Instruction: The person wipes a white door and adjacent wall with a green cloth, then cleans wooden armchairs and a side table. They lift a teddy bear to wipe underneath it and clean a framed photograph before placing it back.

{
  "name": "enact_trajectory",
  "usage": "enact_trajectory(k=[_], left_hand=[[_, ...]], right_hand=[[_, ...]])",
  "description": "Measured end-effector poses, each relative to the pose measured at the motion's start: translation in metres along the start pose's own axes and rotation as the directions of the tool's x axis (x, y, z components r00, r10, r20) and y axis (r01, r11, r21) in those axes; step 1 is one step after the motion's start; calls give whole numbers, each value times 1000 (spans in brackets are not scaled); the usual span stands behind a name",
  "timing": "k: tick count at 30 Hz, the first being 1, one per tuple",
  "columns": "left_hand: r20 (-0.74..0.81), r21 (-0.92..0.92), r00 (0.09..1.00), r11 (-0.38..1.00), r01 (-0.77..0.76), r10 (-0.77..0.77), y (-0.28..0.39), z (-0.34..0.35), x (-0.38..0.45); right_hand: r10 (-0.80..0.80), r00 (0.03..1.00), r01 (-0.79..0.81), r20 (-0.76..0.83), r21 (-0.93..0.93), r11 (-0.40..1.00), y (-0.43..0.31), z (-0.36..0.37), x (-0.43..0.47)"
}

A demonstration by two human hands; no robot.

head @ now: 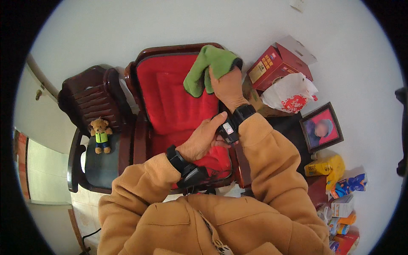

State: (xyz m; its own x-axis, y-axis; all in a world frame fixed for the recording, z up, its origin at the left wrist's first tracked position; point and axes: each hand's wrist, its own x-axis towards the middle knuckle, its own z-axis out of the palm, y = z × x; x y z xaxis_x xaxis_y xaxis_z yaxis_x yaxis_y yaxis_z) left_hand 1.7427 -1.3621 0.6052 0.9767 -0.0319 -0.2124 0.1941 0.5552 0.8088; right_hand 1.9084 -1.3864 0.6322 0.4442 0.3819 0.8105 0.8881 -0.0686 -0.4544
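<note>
My right hand (228,87) grips a green cloth (208,65) with a dark edge. The cloth hangs in front of the upper right of a red padded seat cover (172,92) on a dark wooden armchair (183,47). My left hand (202,138) is at my right wrist, its thumb and fingers around a black wrist device (230,130) with a small white label. A second black device (193,175) is strapped to my left wrist. Part of the seat is hidden behind my forearms.
At left, a teddy bear (101,135) in a yellow-green vest sits on another wooden chair (126,146). To the right are a red carton (280,67), a white plastic bag (288,92), a framed photo (322,127), a yellow package (325,165) and several smaller packages.
</note>
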Motion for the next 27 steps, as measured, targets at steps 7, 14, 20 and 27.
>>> enact_trajectory(k=[7, 14, 20, 27], left_hand=[[46, -55, 986, 986, -155, 158, 14, -36, -3], [60, 337, 952, 891, -303, 301, 47, -64, -15], [-149, 459, 918, 848, -264, 367, 75, -155, -60], [-721, 434, 567, 898, -78, 398, 58, -249, -148]], right_hand=[[93, 995, -91, -36, 36, 995, -11, 53, 29], [807, 547, -568, 225, 807, 160, -9, 46, 44], [721, 688, -431, -83, 752, 498, 83, -24, 32], [664, 746, -588, -58, 411, 696, 266, -9, 17]])
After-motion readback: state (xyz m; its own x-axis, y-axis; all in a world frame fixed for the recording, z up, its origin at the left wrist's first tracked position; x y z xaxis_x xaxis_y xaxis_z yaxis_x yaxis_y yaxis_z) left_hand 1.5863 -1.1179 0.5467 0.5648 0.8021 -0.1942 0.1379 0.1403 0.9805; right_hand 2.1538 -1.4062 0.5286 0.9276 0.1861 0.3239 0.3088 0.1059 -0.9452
